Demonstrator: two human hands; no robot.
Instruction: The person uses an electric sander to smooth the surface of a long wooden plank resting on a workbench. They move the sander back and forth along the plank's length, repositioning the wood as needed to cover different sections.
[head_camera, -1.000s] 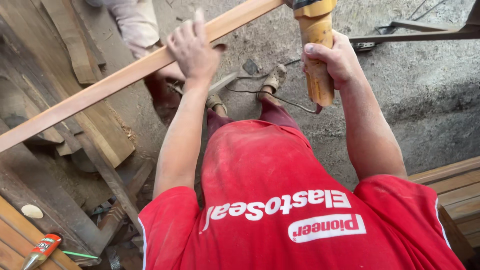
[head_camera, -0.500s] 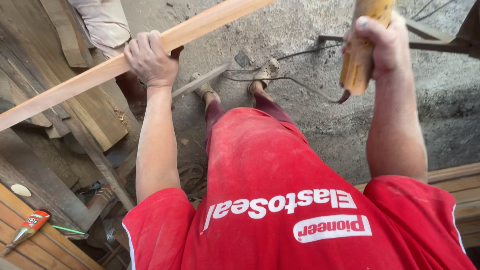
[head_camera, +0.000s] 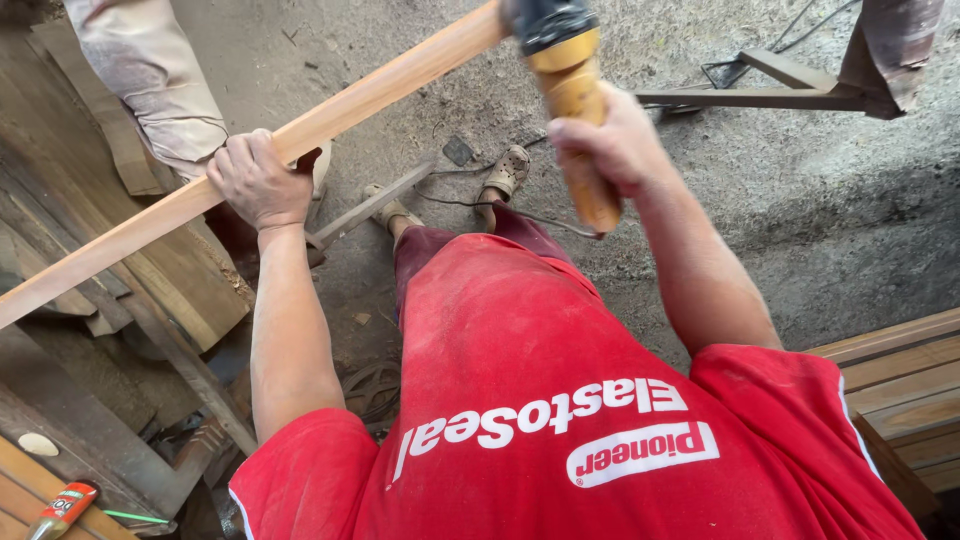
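A long pale wooden strip (head_camera: 370, 90) runs slantwise from the lower left up to the top middle. My left hand (head_camera: 258, 180) is wrapped around it near its middle. My right hand (head_camera: 612, 145) grips the yellow handle of a power tool (head_camera: 570, 90), whose dark head meets the strip's upper end at the top edge of the view. My red shirt and my sandalled feet (head_camera: 505, 172) fill the space below.
Weathered planks (head_camera: 150, 290) are piled at the left, with a small orange tube (head_camera: 62, 505) at the bottom left. Stacked boards (head_camera: 900, 385) lie at the right. A metal frame (head_camera: 760, 95) and a cable (head_camera: 470, 205) rest on the dusty concrete floor. Another person's trouser leg (head_camera: 150, 80) stands top left.
My left hand has slid along the strip and closed fully around it. My right hand with the tool swung right, then back toward the strip's upper end.
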